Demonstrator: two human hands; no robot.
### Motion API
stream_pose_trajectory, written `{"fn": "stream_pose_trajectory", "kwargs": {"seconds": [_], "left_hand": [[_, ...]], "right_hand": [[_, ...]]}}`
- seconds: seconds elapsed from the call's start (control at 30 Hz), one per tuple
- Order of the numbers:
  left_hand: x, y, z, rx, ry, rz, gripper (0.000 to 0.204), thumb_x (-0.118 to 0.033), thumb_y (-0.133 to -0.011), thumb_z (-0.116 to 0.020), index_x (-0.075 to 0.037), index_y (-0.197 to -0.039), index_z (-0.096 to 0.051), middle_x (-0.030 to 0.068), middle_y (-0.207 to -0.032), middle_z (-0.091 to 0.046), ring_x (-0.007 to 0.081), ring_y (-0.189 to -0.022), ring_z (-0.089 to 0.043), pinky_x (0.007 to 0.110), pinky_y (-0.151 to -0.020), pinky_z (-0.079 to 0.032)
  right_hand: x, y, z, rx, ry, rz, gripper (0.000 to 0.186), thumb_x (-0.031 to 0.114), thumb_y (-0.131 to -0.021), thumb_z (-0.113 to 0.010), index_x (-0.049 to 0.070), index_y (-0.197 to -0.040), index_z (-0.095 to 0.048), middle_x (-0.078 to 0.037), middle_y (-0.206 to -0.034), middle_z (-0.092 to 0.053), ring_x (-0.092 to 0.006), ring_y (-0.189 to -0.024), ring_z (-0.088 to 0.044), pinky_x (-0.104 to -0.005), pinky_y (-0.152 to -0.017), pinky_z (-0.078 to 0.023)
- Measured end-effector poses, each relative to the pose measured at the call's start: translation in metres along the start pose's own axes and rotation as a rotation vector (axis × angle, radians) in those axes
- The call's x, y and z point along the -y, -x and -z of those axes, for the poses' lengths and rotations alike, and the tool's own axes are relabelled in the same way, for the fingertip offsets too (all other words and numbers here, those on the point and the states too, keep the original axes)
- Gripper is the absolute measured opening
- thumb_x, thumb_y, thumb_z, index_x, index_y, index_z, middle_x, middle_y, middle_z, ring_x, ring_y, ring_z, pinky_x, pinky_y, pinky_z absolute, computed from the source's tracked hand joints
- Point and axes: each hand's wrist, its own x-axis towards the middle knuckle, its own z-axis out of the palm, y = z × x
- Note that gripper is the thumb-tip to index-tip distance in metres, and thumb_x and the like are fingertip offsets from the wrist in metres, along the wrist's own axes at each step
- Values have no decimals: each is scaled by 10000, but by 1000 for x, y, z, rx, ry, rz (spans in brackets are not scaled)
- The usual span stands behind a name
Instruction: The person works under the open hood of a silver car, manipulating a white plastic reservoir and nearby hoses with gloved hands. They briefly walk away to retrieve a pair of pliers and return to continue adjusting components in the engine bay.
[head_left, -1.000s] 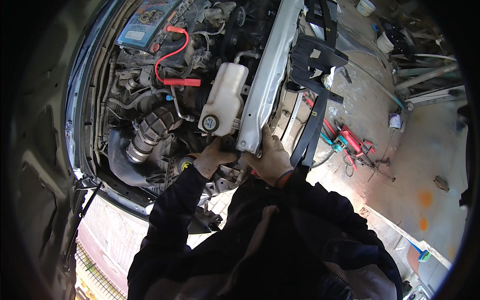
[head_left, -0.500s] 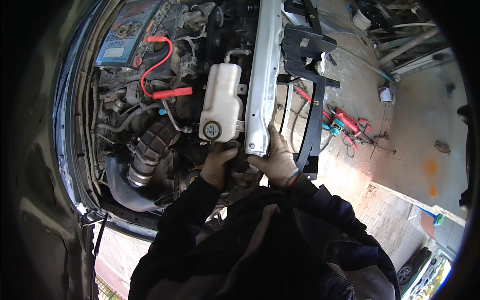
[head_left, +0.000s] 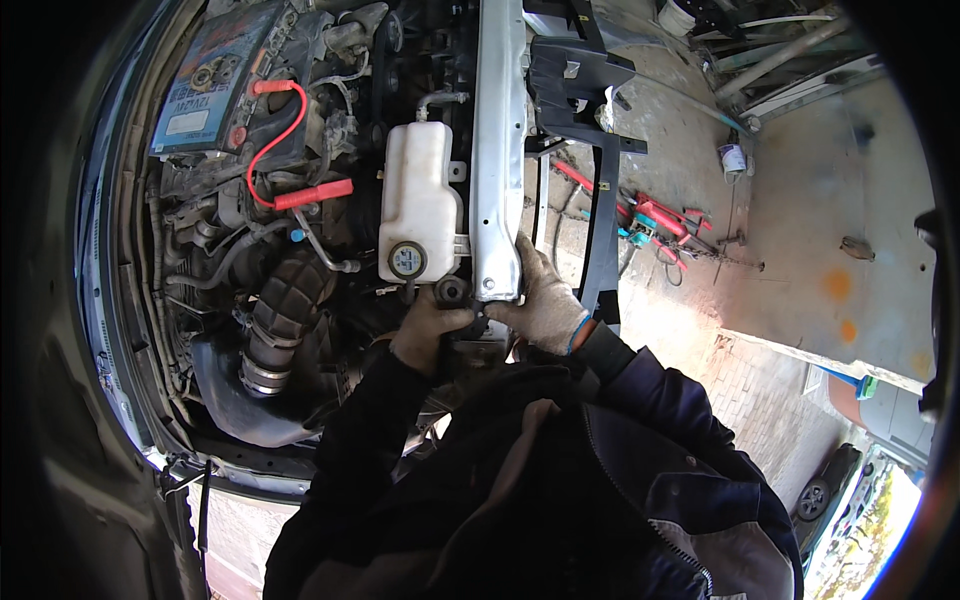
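Note:
A silver metal crossbar (head_left: 497,150) runs away from me along the front of an open engine bay. My right hand (head_left: 545,308), in a pale work glove, is closed round its near end, fingers along the right side and thumb below the end. Just left of it stands a whitish plastic coolant tank (head_left: 415,195) with a dark round cap (head_left: 407,261). Under the tank's near edge is my gloved left hand (head_left: 428,328), thumb pointing right and fingers curled, partly hidden. A round black part (head_left: 452,290) sits between its thumb and fingers; what it grips is unclear.
A battery (head_left: 212,85) with a red cable (head_left: 300,115) lies far left. A black ribbed air hose (head_left: 290,300) bends left of my arm. Right of the crossbar stands a black plastic frame (head_left: 603,190); beyond it, red tools (head_left: 662,220) and a chain lie on the floor.
The whole view has shifted, so the engine bay appears farther left. More of the round black part shows beside my left thumb. Both hands stay near the crossbar's end.

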Motion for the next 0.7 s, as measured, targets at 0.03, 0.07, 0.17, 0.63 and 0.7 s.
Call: {"fn": "stream_pose_trajectory", "kwargs": {"seconds": [0.03, 0.07, 0.17, 0.63, 0.7], "left_hand": [[2, -1, 2, -4, -33, -23, 543, -49, -926, -744, -24, -1457, -632, 93, -1279, -750, 213, -1104, -763, 350, -904, -643], [5, -1, 4, -21, -68, -35, 549, -42, -907, -769, -26, -1442, -646, 84, -1271, -757, 206, -1095, -764, 347, -903, -643], [10, -2, 11, -39, -121, -37, 546, -18, -875, -812, -31, -1404, -679, 62, -1240, -772, 192, -1084, -765, 342, -904, -640], [10, 1, 1, -139, -253, -3, 501, 58, -938, -771, 6, -1420, -647, 80, -1237, -773, 204, -1094, -769, 365, -942, -644], [10, 0, 3, -111, -228, -11, 516, 58, -944, -770, 7, -1440, -636, 80, -1239, -773, 204, -1086, -769, 363, -945, -642]], "right_hand": [[0, -1, 1, -5, -43, 62, 1287, 292, -832, -989, -127, -1754, -196, -407, -1632, -475, -513, -1541, -508, -500, -1290, -461], [0, -2, 3, 10, -78, 61, 1291, 293, -833, -989, -127, -1755, -190, -407, -1632, -475, -512, -1540, -510, -499, -1288, -463], [2, -1, 8, 74, -34, 18, 1273, 218, -878, -968, -122, -1771, -128, -371, -1705, -400, -437, -1597, -462, -457, -1317, -437], [-6, -8, 14, 125, 79, -23, 1305, 400, -877, -949, -169, -1745, -159, -456, -1656, -449, -537, -1568, -491, -480, -1308, -443], [-2, -8, 16, 131, 93, -10, 1303, 396, -879, -942, -170, -1746, -151, -458, -1648, -455, -537, -1568, -489, -480, -1307, -445]]}}
